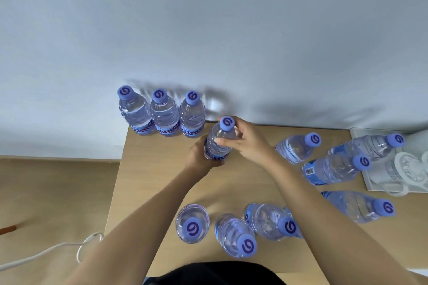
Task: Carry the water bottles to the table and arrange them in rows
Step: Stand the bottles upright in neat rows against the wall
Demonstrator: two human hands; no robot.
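Bottles stand in several places on the wooden table (148,183). We see three of them in a row (162,113) at the far edge, close to the wall, side by side and upright. Just to the right of this row, both hands grasp a fourth bottle (218,141). The left hand (200,157) curls round its lower part at the label, and the right hand (245,141) pinches it near the shoulder, below the blue cap. We cannot tell if its base touches the table. Three more bottles (234,229) stand near the front edge, between the arms, and four others (340,164) stand on the right side, not in order. A white tray (370,183) lies at the right edge, and a white cable (46,252) lies on the floor at the left.
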